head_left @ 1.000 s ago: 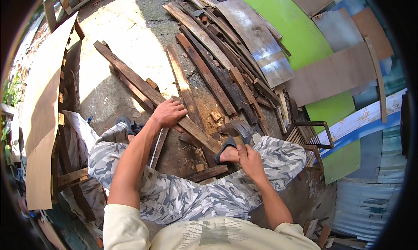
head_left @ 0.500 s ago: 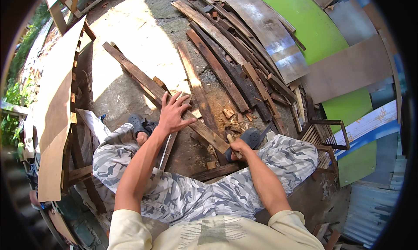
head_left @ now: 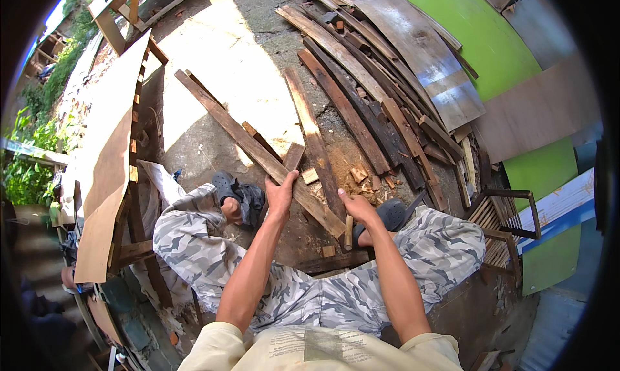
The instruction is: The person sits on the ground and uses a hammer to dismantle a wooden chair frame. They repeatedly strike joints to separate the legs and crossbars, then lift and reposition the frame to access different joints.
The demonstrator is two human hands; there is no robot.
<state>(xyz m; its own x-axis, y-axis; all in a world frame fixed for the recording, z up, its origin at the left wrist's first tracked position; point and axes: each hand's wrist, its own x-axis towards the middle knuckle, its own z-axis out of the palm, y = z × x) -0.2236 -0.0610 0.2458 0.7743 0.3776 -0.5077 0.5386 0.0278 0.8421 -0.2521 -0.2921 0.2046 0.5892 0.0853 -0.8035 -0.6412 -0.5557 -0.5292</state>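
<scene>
A long weathered wooden plank slants from the upper left down toward my right knee. My left hand is closed round the plank's edge near its lower part, thumb on top. To the right of the plank's near end, my right hand is closed with the thumb pointing forward. Below it sticks out a pale wooden handle, which it appears to grip; the other end of that tool is hidden. Under the plank, close to my left hand, a short wood block shows.
Another narrow board lies beyond, with wood chips beside it. A pile of old planks and metal sheets fills the right. A slatted wooden piece stands by my right knee, a plywood-topped bench at left.
My left hand has gone from lying spread over the plank to gripping its edge, nearer to me. My right hand's thumb now points forward above the wooden handle. The whole view has shifted slightly.
</scene>
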